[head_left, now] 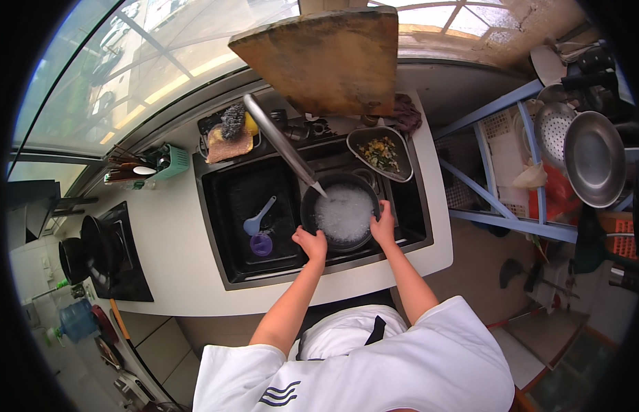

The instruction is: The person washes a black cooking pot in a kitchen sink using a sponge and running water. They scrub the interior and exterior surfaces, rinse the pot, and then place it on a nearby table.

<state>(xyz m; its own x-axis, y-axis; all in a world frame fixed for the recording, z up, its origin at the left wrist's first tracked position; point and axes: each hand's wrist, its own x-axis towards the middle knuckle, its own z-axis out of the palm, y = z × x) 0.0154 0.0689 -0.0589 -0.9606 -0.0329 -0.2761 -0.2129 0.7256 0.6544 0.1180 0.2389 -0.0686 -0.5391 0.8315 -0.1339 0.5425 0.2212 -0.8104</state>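
Under the metal faucet (283, 139), a round dark pot or bowl (340, 247) holds water with white bubbles or foam. My left hand (312, 243) grips its rim at the lower left, and my right hand (383, 226) grips it on the right side. Water comes from the faucet's tip into the vessel. The vessel is over the right part of a black double sink (214, 226). In the left basin lie a light blue scoop or spoon (253, 224) and a round purple lid or cup (261, 244).
A strainer basket with food scraps (353, 142) sits at the sink's back right. A large wooden cutting board (324, 56) stands behind. Scrubbers (231, 136) and a green utensil basket (176, 160) are at the back left; a black cooktop (136, 257) is farther left. Pans hang at right.
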